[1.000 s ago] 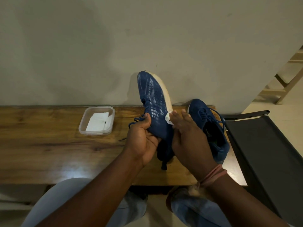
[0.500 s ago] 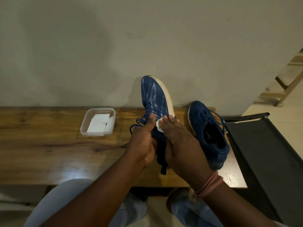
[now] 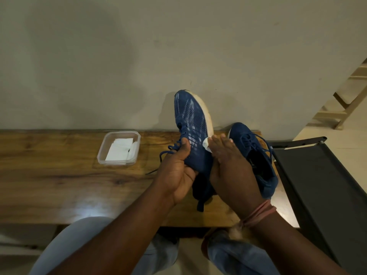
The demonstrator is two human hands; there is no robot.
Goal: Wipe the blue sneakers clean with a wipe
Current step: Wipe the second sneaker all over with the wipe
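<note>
While it grips: the left hand curls round the lace side of the held sneaker, thumb across the laces, fingers wrapped under the upper
Right hand: the right hand lies flat with straight fingers, pressing a white wipe against the sneaker's side by the white sole edge
Held sneaker position: lifted above the tabletop, between the two hands
Held sneaker direction: toe points up and away toward the wall, heel down toward the person; long axis close to upright, leaning slightly left
Second sneaker: the other blue sneaker rests on the tabletop just right of the right hand, toe toward the wall, opening facing up
Container: a clear plastic tub holding white folded wipes sits on the tabletop, left of the hands
</note>
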